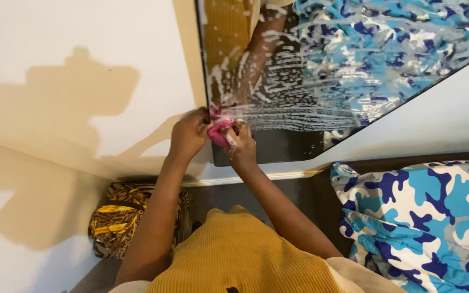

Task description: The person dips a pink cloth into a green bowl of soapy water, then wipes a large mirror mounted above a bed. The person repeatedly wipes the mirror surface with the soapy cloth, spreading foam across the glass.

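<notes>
While our left hand [189, 132] and right hand [241, 142] are both clenching the pink cloth [219, 132], it is probably feeling soft, wet and slippery.

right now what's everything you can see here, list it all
mirror: one, dark-framed, leaning on the wall, streaked with white foam
cloth: one, pink, at the mirror's lower left corner, held in both hands
wall: white, with shadows across it
bag: one, brown and yellow patterned, on the floor by the wall
bedding: one, blue and white camouflage print, at the right, also reflected in the mirror
top: one, mustard yellow ribbed, on the person
left hand: one, closed on the cloth
right hand: one, closed on the cloth, some foam on it
</notes>
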